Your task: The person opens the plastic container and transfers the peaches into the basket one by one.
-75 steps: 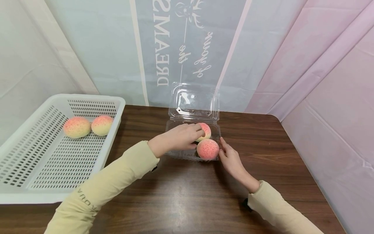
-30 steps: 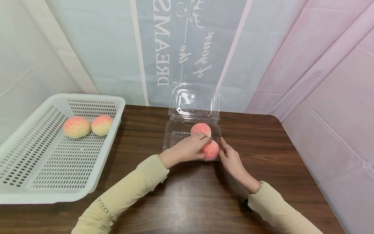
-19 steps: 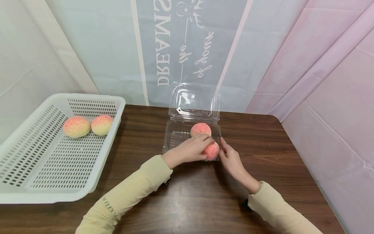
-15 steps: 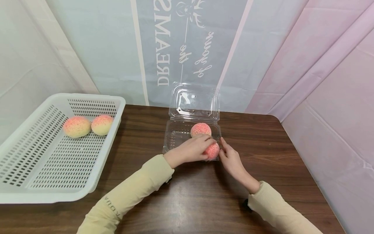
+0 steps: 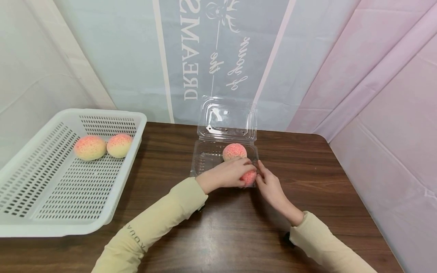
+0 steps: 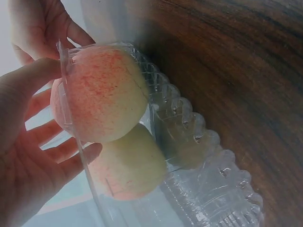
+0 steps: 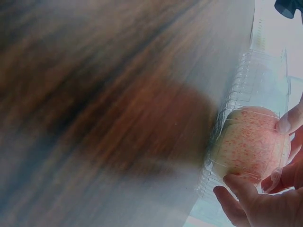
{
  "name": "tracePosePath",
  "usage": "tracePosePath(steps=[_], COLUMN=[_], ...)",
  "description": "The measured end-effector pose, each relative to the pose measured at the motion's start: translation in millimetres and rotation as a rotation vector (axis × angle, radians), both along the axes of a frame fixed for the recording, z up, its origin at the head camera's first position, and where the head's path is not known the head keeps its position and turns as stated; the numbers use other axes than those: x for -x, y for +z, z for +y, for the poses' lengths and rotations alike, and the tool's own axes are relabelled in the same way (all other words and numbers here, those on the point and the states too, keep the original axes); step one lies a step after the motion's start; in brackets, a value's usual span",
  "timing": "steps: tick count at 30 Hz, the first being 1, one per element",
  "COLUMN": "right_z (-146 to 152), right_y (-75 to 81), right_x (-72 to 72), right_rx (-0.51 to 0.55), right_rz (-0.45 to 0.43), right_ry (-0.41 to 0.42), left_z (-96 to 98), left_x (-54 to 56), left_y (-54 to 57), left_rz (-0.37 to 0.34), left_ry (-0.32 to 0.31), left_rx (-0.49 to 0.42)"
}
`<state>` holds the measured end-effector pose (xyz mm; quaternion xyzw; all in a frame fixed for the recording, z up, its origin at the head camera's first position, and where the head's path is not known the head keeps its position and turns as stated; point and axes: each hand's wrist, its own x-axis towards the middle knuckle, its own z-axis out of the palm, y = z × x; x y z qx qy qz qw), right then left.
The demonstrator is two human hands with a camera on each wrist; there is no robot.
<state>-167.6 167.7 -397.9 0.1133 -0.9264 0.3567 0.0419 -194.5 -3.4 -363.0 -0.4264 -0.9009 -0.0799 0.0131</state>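
A clear plastic clamshell box [image 5: 201,161] lies on the table with its lid [image 5: 225,117] raised at the back. Two pink-and-yellow peaches sit in its right half, a back peach [image 5: 234,151] and a front peach [image 5: 249,177]. My left hand [image 5: 230,172] curls over the front peach from the left and hides part of it; in the left wrist view the thumb and fingers [image 6: 38,78] lie around it. My right hand [image 5: 273,187] rests against the box's right side by the front corner, fingers fairly straight. In the right wrist view its fingertips touch the wall near the peach [image 7: 251,144].
On the left stands a white slotted plastic basket [image 5: 117,189] holding two more peaches [image 5: 90,148] near its back. Dark wood table [image 5: 307,167] surrounds the box. A printed cloth [image 5: 136,57] hangs close behind the raised lid.
My left hand has left the back peach, come forward onto the front peach and slid a little to the right over it. The right hand and the box have stayed put.
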Motion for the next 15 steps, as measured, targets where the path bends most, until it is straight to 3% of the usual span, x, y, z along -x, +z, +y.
tracePosePath(steps=[10, 15], right_z=[-1.3, -1.4], right_y=[-0.7, -0.8], right_x=[0.0, -0.2], right_rx=[0.005, 0.008], right_rz=[0.008, 0.002], right_ry=[0.015, 0.011], left_z=[2.4, 8.7], left_x=[1.2, 3.4], left_y=[5.9, 10.3], left_rz=[-0.064, -0.06], left_ry=[0.043, 0.028], left_rx=[0.059, 0.117])
